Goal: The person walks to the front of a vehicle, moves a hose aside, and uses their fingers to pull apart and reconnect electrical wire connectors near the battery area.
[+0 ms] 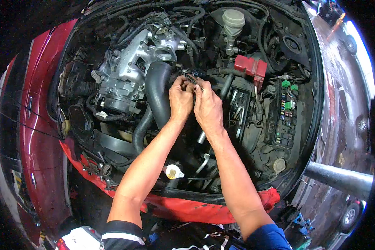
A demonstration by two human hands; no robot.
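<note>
Dark connector [190, 78] at 12 o'clock end of the grip, pinched between fingers of left hand [181, 99] (7 o'clock) and right hand [208, 105] (5 o'clock). Black hose [157, 85] near, 9 o'clock; red cover [251, 68] farther, 3 o'clock.

Your left hand [181, 99] and right hand [208, 107] are brightly lit; deep shadow lies below. Glare whitens upper right edge. Fisheye bends red car [43, 141]; corners black.

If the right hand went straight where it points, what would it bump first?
The right hand would probably meet the small dark part by its fingertips first; depth beyond that is unclear.
</note>
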